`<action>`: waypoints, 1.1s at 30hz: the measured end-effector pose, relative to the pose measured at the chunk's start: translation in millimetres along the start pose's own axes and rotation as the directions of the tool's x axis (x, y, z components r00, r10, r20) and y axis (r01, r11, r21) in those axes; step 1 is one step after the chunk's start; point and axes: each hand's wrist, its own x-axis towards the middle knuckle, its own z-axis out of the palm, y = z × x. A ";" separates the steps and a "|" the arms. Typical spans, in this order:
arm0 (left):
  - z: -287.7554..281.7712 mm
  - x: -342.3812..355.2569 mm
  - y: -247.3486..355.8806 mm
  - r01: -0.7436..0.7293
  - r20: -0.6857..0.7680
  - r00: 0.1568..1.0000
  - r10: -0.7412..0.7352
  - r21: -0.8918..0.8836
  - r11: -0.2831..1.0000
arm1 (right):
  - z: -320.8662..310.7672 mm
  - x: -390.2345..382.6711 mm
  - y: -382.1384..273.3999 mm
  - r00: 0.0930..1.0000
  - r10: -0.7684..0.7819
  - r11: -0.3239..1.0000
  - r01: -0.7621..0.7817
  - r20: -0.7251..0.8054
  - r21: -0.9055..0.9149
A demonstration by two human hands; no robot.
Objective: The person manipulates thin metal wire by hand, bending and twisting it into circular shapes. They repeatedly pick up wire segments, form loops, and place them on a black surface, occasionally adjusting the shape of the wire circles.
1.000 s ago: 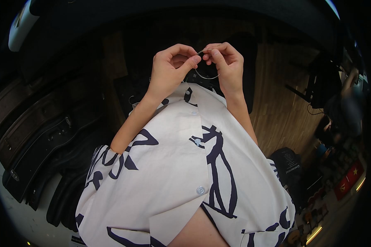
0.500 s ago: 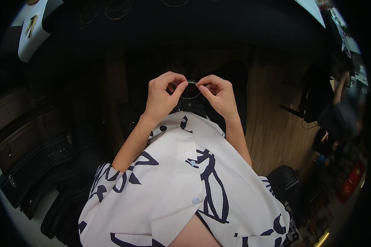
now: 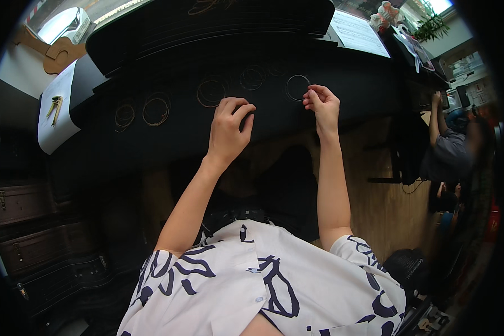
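Several coiled wire rings are lying in a row on the black piano top (image 3: 168,134) ahead of both hands, and the work looks to be at the laying-out step: one more coil is being set at the row's right end. Finishing that placement would call for lowering the ring flat and letting go without springing it open. Right hand (image 3: 322,103) is pinching the silver coil (image 3: 298,87) between thumb and fingertips, fingers drawn together, the ring just left of the hand. Left hand (image 3: 229,129) is resting loosely curled on the black surface, holding nothing I can make out, with a bronze coil (image 3: 211,93) just beyond its knuckles.
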 end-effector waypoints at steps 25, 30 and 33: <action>11.9 6.8 17.9 0.026 0.152 0.985 -0.086 0.361 0.932 | -9.3 22.4 2.4 0.978 -0.184 0.978 0.173 -0.095 -0.118; 13.3 3.4 17.5 0.098 0.118 0.981 -0.155 0.388 0.917 | -12.1 21.9 7.8 0.966 -0.260 0.960 0.259 0.009 -0.108; 12.5 6.0 21.4 0.077 0.156 0.974 -0.163 0.447 0.891 | -8.9 19.9 7.5 0.938 -0.332 0.939 0.339 0.097 -0.061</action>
